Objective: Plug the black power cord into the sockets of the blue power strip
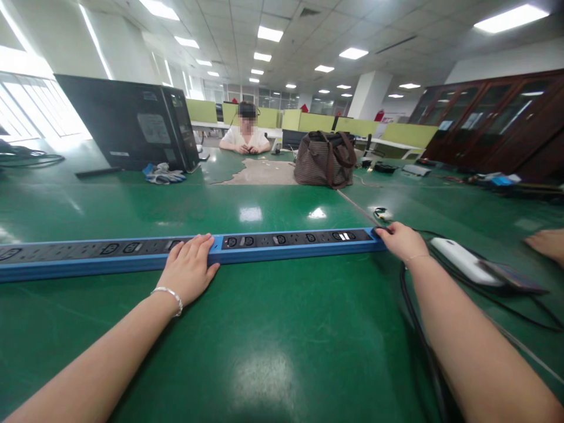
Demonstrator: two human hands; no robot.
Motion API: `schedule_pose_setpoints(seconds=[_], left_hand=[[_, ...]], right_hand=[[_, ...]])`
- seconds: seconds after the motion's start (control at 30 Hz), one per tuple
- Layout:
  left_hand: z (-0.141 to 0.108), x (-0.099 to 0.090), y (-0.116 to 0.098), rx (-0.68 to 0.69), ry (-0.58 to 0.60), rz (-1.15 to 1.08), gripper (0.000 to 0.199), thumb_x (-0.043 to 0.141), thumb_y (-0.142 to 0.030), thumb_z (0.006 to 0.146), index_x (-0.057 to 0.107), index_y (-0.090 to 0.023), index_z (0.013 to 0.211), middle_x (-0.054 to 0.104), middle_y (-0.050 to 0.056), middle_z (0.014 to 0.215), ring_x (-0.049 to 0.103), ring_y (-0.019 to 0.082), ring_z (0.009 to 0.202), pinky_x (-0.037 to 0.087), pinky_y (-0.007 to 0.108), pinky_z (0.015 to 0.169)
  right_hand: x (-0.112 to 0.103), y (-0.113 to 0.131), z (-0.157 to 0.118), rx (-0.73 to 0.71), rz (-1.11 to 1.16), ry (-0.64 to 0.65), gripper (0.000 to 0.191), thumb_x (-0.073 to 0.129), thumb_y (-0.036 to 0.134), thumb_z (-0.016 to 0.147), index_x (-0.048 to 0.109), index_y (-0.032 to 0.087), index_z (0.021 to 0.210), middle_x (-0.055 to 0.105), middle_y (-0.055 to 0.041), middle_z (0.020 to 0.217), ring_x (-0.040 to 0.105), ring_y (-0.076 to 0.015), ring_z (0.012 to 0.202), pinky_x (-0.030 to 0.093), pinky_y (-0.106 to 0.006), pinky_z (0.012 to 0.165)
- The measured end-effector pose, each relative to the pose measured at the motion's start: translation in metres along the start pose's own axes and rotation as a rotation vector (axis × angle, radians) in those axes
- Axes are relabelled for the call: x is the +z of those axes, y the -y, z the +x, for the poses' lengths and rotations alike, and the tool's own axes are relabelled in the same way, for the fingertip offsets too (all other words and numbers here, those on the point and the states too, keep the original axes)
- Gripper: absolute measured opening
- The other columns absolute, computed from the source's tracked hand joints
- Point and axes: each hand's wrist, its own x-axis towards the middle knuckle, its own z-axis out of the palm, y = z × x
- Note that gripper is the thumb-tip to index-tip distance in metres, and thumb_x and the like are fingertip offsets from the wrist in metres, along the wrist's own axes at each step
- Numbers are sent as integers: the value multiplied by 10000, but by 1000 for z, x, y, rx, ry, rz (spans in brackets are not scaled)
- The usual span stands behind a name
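Note:
A long blue power strip [268, 252] with black socket panels lies across the green surface, its left end out of view. My left hand [189, 265] rests on it near the middle, fingers stretched over the top and thumb apart at the near edge. At the strip's right end, my right hand [403, 242] is closed, thumb and fingers pinching the black cable end there. Part of that grip is hidden by the fingers. A thick black cable [416, 317] hangs below my right wrist and runs toward me.
A white box-shaped device [462, 260] and a phone-like slab [513, 276] lie right of my arm, among thin cables. Another person's hand [546, 244] is at the right edge. Farther back are a computer tower [127, 126], gloves [163, 174], a brown bag [324, 160] and a seated person [245, 138].

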Motion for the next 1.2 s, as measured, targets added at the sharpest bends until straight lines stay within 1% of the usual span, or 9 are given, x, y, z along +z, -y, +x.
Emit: schedule_pose_setpoints(seconds=[0.17,0.3,0.4,0.53,0.63,0.8,0.97,1.07,1.2], left_hand=[[0,-1,-1,0,-3,5,529,407,-365,834,425,-111,1298,481,128,1365,426,275,1250,252,441,1051],[0,-1,-1,-4,0,2,531,400,-368,832,424,-113,1297,483,131,1363,426,273,1249,252,441,1052],[0,-1,-1,-3,-1,-6,538,398,-371,828,419,-112,1299,478,139,1365,425,272,1250,248,443,1055],[0,-1,0,-16,6,-21,541,392,-373,826,414,-123,1306,476,142,1366,417,277,1258,246,450,1056],[0,-1,0,-24,13,-39,547,394,-381,822,420,-126,1305,480,143,1361,414,282,1262,245,456,1059],[0,0,0,-23,6,-36,547,400,-376,821,424,-118,1303,481,144,1360,415,280,1261,246,453,1061],[0,-1,0,-11,5,-39,540,419,-364,817,434,-106,1291,478,146,1363,412,280,1265,244,451,1062],[0,0,0,-13,0,-32,537,414,-366,822,432,-110,1292,480,142,1363,414,276,1263,245,448,1061],[0,0,0,-2,-3,-20,534,405,-367,826,427,-112,1295,478,141,1365,413,270,1264,247,442,1061]], right_hand=[[-6,8,8,-28,-83,82,421,432,489,809,630,155,969,668,-156,950,621,-274,869,445,-333,695],[1,11,-4,12,-32,46,479,326,449,865,551,151,1165,657,-176,1011,622,-285,893,451,-368,740],[7,9,-13,-23,22,32,492,243,417,896,490,191,1257,648,-159,1063,618,-284,924,444,-384,776],[5,5,-8,-60,18,68,459,270,416,889,516,236,1231,645,-128,1090,614,-280,928,439,-374,780],[2,4,0,-110,-13,104,440,296,404,881,541,225,1200,658,-124,1041,618,-271,894,442,-353,748],[-2,4,4,-155,-55,111,440,297,400,881,542,210,1192,666,-126,980,621,-264,854,441,-342,716],[-3,7,3,-147,-94,137,431,277,382,883,549,214,1172,660,-136,971,621,-272,849,437,-354,713],[-3,7,3,-126,-91,129,440,266,386,886,540,216,1185,658,-133,985,622,-268,844,439,-354,710],[-3,6,3,-138,-77,125,442,283,403,883,543,217,1188,660,-127,1000,620,-267,858,442,-352,715]])
